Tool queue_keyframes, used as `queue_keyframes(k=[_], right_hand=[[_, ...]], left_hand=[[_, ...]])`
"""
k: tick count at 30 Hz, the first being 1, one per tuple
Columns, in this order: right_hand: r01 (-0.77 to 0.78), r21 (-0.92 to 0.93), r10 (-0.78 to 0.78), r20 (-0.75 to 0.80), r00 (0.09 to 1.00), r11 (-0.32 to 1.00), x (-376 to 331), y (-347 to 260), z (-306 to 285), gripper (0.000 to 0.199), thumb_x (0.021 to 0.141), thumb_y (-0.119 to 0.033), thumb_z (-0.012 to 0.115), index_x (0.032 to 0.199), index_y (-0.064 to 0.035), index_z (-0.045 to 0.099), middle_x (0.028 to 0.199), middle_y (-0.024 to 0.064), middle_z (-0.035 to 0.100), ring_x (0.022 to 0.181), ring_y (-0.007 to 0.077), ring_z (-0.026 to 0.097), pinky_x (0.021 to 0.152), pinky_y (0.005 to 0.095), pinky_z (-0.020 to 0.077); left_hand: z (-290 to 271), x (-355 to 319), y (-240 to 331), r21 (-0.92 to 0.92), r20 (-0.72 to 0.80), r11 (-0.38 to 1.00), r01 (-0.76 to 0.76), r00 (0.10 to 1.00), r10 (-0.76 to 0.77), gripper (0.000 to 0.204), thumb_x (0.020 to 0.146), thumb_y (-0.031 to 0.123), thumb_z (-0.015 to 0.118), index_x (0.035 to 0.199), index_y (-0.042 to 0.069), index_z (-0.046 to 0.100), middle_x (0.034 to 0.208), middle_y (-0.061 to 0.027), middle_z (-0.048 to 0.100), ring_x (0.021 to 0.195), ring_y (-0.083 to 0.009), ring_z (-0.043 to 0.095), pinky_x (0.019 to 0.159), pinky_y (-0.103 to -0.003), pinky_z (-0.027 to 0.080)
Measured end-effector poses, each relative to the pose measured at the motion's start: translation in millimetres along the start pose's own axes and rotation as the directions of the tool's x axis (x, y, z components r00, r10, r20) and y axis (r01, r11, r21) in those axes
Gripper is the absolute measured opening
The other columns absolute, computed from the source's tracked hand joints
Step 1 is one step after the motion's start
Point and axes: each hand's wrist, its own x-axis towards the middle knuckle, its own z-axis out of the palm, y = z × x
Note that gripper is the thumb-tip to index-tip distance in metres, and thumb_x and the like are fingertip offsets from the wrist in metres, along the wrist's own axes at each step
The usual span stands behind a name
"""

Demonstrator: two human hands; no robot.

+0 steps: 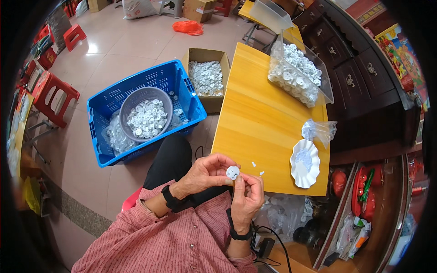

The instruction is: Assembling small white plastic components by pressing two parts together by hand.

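Both hands pinch one small white disc [232, 172]: the left hand [207, 174] closes thumb and fingers on its left rim, the right hand [247, 196] presses fingertips against its lower right edge. The disc is round, flat and plastic-looking, with what may be small holes in its face. It hovers just off the near edge of the yellow table [259, 118], where tiny white pieces [257, 168] lie nearby, beside a white scalloped dish [304, 164].
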Motion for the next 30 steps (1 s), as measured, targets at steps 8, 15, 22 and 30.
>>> queue_keyframes(k=[8,15,22,30], right_hand=[[-0.006,-0.087,0.009,0.041,0.999,0.996,1.4,-4.4,-1.0,0.008,0.09,-0.004,0.069,0.092,0.001,0.064,0.091,0.0121,0.063,0.081,0.0239,0.064,0.072,0.0341,0.0519],[0.053,-0.075,-0.052,0.02,0.998,0.996,0.6,0.7,0.5,0.006,0.09,-0.003,0.068,0.091,0.0022,0.065,0.087,0.0059,0.06,0.072,0.0122,0.056,0.064,0.0252,0.0465],[0.027,-0.095,-0.019,0.081,0.997,0.995,5.3,-9.5,-1.2,0.008,0.09,-0.004,0.069,0.088,0.0025,0.065,0.085,0.0062,0.061,0.071,0.0126,0.057,0.063,0.026,0.0464],[-0.086,0.08,0.077,0.106,0.991,0.993,0.6,7.3,-0.9,0.006,0.093,-0.001,0.065,0.092,0.0033,0.062,0.089,0.0058,0.062,0.077,0.0098,0.06,0.068,0.0236,0.0493]], left_hand=[[0.1,-0.1,1.8,0.097,-0.014,0.995,-0.013,1.0,0.014,0.039,0.086,0.0,0.074,0.124,-0.003,0.062,0.114,-0.0091,0.067,0.103,-0.0134,0.065,0.092,-0.028,0.056],[1.3,-2.1,1.8,0.157,-0.016,0.988,0.004,1.0,-0.001,0.038,0.086,0.001,0.075,0.122,-0.001,0.065,0.109,-0.0068,0.069,0.097,-0.011,0.066,0.087,-0.025,0.056],[-1.3,-2.3,5.4,0.277,0.007,0.96,-0.037,0.999,0.037,0.035,0.086,0.003,0.075,0.121,0.0,0.067,0.107,-0.0056,0.069,0.096,-0.0093,0.065,0.085,-0.023,0.055],[-4.6,-4.3,8.0,0.216,-0.021,0.975,0.057,0.998,-0.054,0.038,0.085,0.002,0.076,0.121,-0.002,0.066,0.115,-0.0091,0.067,0.105,-0.0145,0.065,0.094,-0.029,0.054]])
